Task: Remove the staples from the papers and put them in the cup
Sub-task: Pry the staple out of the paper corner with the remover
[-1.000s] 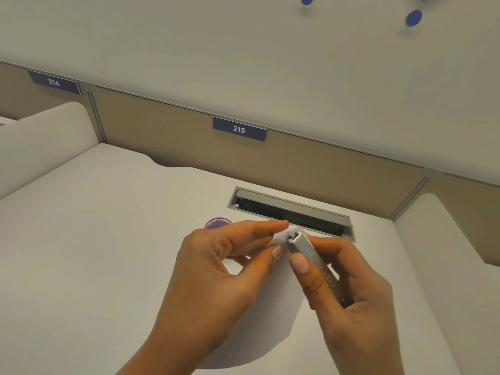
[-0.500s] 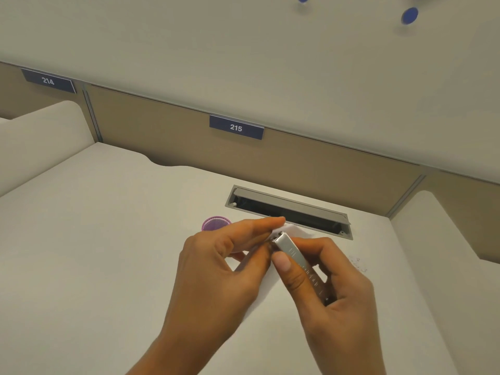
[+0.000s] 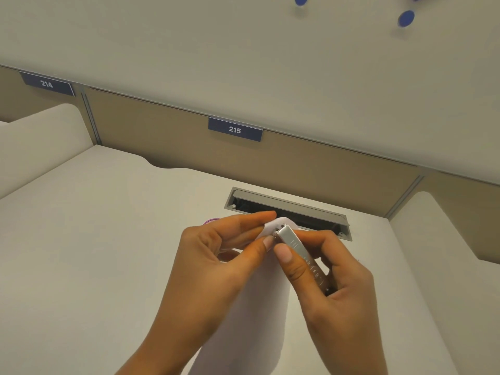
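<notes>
My left hand (image 3: 216,255) pinches the top corner of the white papers (image 3: 254,315) between thumb and forefinger, holding them up over the desk. My right hand (image 3: 330,277) grips a slim silver staple remover (image 3: 300,253), its tip pressed against that pinched corner. The staple itself is too small to make out. Only a sliver of the purple cup (image 3: 211,220) shows behind my left hand, on the desk.
The white desk (image 3: 81,253) has a grey cable slot (image 3: 286,209) just beyond my hands. A beige partition with number plates 214 (image 3: 46,83) and 215 (image 3: 234,129) closes the back. White side dividers (image 3: 438,239) stand left and right.
The remover's tip has shifted slightly along the paper corner while both hands stay together. The cup is more hidden by my left hand than before.
</notes>
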Demonstrator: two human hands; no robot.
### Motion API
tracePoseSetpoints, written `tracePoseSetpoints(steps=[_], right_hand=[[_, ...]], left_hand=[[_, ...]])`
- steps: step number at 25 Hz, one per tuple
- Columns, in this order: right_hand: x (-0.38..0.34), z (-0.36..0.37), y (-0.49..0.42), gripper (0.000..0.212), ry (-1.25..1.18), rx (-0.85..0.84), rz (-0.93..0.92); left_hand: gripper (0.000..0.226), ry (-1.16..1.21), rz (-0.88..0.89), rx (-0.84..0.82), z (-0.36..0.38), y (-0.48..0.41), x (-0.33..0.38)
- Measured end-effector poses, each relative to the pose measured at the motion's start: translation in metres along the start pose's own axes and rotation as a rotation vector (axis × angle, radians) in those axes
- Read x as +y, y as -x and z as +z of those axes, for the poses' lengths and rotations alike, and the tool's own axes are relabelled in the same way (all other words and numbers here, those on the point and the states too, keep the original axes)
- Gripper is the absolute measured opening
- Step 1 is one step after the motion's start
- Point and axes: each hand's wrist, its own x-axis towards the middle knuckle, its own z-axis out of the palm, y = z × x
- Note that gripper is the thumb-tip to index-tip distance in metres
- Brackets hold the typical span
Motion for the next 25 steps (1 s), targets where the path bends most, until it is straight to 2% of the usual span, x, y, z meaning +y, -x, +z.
tracePoseSetpoints(steps=[4,11,17,25], right_hand=[[-0.001,-0.002,0.000,0.023,-0.022,-0.010,0.055],[0.000,0.001,0.001,0.026,-0.091,-0.003,0.123],[0.000,0.010,0.003,0.021,-0.128,0.031,0.125],[-0.001,0.020,0.001,0.027,-0.266,0.052,0.192]], left_hand=[[0.026,-0.022,0.009,0.027,0.002,0.002,0.001],[0.032,-0.117,0.078,0.110,0.011,0.008,0.004],[0.030,-0.102,0.093,0.133,0.011,0.009,0.003],[0.027,-0.033,0.033,0.146,0.010,0.011,0.004]])
